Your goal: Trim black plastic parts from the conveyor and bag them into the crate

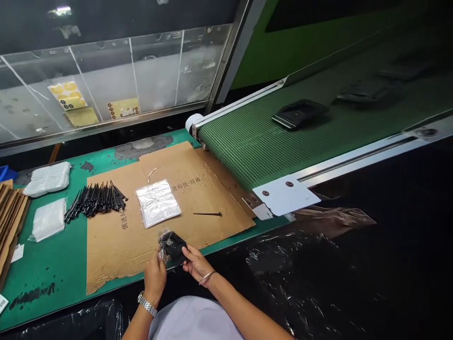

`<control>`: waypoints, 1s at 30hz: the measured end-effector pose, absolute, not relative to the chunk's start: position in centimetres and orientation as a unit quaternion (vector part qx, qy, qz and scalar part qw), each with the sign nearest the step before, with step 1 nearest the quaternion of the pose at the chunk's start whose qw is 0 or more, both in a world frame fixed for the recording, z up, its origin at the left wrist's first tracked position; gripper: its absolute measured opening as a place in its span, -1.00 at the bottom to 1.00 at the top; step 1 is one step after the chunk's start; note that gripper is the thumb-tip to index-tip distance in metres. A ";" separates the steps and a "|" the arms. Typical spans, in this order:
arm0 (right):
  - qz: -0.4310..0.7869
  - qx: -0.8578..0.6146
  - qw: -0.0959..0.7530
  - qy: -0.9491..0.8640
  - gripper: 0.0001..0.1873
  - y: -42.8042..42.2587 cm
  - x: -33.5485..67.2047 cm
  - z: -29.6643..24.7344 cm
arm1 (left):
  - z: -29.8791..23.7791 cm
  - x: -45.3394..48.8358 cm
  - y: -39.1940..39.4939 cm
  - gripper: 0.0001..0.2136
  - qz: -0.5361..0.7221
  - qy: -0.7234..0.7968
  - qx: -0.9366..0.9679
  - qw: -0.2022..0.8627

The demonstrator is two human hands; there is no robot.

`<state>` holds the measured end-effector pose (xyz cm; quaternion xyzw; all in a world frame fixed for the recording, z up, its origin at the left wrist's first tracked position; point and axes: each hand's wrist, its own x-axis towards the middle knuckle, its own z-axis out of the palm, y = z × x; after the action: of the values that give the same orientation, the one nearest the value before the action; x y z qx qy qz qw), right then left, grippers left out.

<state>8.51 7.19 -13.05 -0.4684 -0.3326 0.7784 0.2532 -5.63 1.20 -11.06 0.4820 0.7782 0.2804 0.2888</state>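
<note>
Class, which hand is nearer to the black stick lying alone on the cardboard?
Right. The right hand is below the black stick in the picture; the left hand is farther, lower and to its left.

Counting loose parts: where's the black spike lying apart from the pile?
Head view, just left of centre and slightly below: the black spike lies on the cardboard, right of the plastic bag stack.

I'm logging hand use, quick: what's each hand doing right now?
Left hand: closed, holding clear crinkled plastic beside the black part.
Right hand: closed, holding the black part by its edge.
</note>
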 end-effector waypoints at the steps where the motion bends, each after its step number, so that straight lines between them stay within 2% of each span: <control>1: 0.768 -0.471 0.254 -0.352 -0.54 6.9 8.3 -13.3 | -11.0 -5.5 1.2 -0.66 0.263 0.794 0.484 0.257; 6: 0.713 -0.471 0.214 -0.473 -0.73 6.4 8.4 -14.3 | -11.2 -6.1 3.3 -0.71 0.178 0.820 0.543 0.032; 9: 0.688 -0.456 0.199 -0.528 -0.81 6.9 8.9 -13.8 | -11.3 -6.5 4.5 -0.75 0.176 0.784 0.595 0.023; 13: 0.659 -0.422 0.229 -0.578 -0.85 7.2 10.0 -11.9 | -10.8 -4.9 4.2 -0.76 0.195 0.703 0.684 0.019; 16: 0.657 -0.406 0.254 -0.583 -0.82 6.9 11.3 -11.0 | -9.9 -3.1 3.4 -0.80 0.237 0.594 0.766 -0.070; 19: 0.700 -0.436 0.262 -0.502 -0.75 6.7 12.8 -11.0 | -9.1 -1.2 3.0 -0.84 0.230 0.540 0.802 -0.108; 24: 0.752 -0.499 0.308 -0.302 -0.49 6.4 14.9 -10.6 | -8.2 2.5 2.0 -0.86 0.225 0.499 0.833 -0.079; 27: 0.704 -0.535 0.354 -0.305 -0.45 5.9 16.0 -9.8 | -7.2 5.9 1.7 -0.84 0.244 0.481 0.842 -0.015; 30: 0.640 -0.547 0.403 -0.359 -0.47 5.4 17.6 -9.2 | -5.1 9.4 1.9 -0.83 0.261 0.466 0.840 0.094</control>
<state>17.55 5.42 -9.21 -0.5471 -0.3594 0.6397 0.4029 9.44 1.92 -5.14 0.8402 0.4659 0.2610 0.0941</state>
